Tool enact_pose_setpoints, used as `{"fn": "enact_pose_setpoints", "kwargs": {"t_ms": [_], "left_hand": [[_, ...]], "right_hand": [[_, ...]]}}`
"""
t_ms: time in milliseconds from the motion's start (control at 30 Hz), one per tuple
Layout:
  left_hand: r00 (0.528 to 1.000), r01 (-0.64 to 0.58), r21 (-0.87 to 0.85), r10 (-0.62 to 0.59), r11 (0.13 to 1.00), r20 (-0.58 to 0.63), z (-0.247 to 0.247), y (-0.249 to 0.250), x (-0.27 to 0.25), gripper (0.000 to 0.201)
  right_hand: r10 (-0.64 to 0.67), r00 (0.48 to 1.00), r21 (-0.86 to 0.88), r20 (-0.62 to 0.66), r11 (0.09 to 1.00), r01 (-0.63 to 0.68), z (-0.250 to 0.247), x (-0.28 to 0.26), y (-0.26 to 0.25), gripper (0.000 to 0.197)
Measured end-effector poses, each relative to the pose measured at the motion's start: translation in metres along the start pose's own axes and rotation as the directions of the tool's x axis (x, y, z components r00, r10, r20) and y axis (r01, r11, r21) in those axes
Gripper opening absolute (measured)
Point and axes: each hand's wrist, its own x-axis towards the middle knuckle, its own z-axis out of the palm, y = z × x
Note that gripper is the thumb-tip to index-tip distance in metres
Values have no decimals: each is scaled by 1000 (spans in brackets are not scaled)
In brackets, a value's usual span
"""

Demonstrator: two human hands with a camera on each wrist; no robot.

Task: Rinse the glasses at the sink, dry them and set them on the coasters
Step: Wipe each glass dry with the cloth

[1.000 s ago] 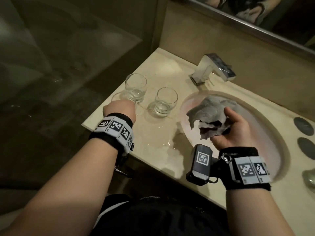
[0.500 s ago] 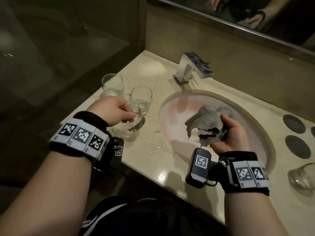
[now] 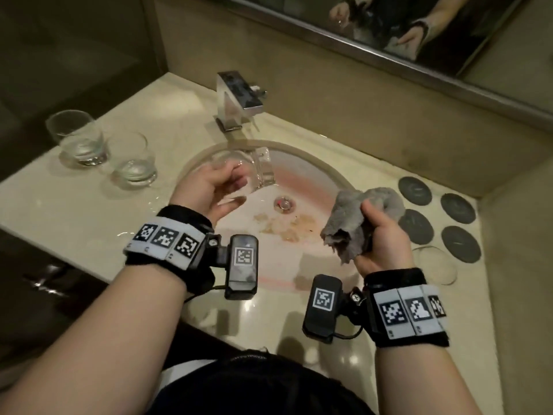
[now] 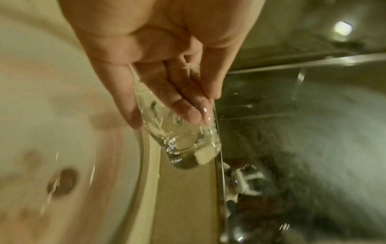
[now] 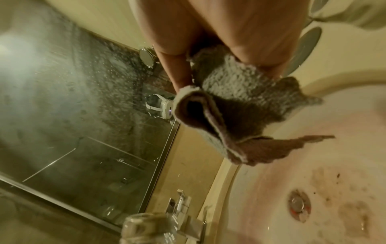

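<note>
Head view: the left hand now grips a tumbler, tilted over the sink below the faucet; a second ago that hand was at the worktop's left end, reaching among three glasses. Two glasses remain there, each holding a little water. Judgement: rinsing of this one is starting. The right hand clenches a grey cloth. Five dark coasters lie right of the basin, bare; a clear round piece just below them cannot be identified.

Left wrist view: fingers and thumb clasp the tumbler wall, base outermost; little water shows inside.

Right wrist view: fingers wrap the bunched cloth above the basin; brown residue lies near the drain.
</note>
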Motion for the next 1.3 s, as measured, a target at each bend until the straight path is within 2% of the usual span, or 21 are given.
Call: {"fn": "enact_pose_setpoints", "kwargs": {"t_ms": [33,100,167,233,367,467,533,600,667,700,733,767,833,900,967,1000,1067,1133,1200,1267,1300], "left_hand": [[998,61,-175,-59,983,15,7,-5,2,15],[983,182,-467,-173,865,63,15,-12,6,10],[960,276,-640,-237,717,149,24,-16,10,9],[949,314,-716,-240,624,207,30,-17,15,9],[942,324,-688,-152,649,300,33,-11,27,9],[928,350,-600,-182,719,324,29,-3,32,12],[917,373,-521,-220,768,332,26,2,32,16],[897,399,-419,-253,815,362,25,6,32,20],[871,444,-371,-295,816,394,24,26,43,35],[859,468,-378,-309,799,409,24,33,49,46],[819,560,-430,-394,708,417,18,39,61,52],[851,505,-403,-361,763,382,6,45,77,54],[882,450,-408,-322,795,345,7,44,70,49],[856,436,-239,-319,868,406,4,42,68,42],[857,390,-145,-300,909,419,11,46,64,44],[865,349,-150,-256,925,432,14,48,64,46],[881,276,-171,-177,946,439,20,53,61,51],[864,240,-174,-128,955,487,21,49,63,51],[844,249,-156,-136,956,519,21,48,65,43],[837,264,-136,-157,955,525,23,48,67,31],[835,260,-132,-154,956,529,25,49,66,24]], "right_hand": [[-17,999,-14,-33,1000,17,-5,3,-3,35],[-58,998,-44,-38,997,56,-10,10,-7,34],[-100,994,-109,-48,989,95,-9,17,-9,25],[-152,986,-198,-64,971,137,-2,23,-11,16],[-311,949,-383,-61,885,265,16,30,-18,19],[-450,893,-449,5,797,404,44,33,-28,19],[-513,843,-551,162,662,509,69,31,-28,18],[-443,797,-627,410,498,599,92,22,-19,10],[-241,725,-718,646,131,684,104,17,-9,53],[-152,694,-705,703,-23,709,103,17,-8,69],[-84,668,-673,740,-77,736,103,16,-11,70],[-40,657,-658,753,-36,752,112,20,-14,66],[-86,644,-639,760,80,765,111,23,-24,57],[-225,677,-642,700,217,736,118,30,-24,47],[-263,729,-651,632,330,683,129,36,-19,52],[-252,750,-670,612,337,661,133,40,-14,59],[-286,754,-724,592,224,653,138,44,-9,64],[-400,673,-721,622,41,691,135,47,-9,59],[-469,529,-646,707,-123,753,129,49,-10,61],[-492,426,-582,759,-220,783,120,54,-10,63],[-498,402,-569,768,-243,786,118,55,-11,61]]}}
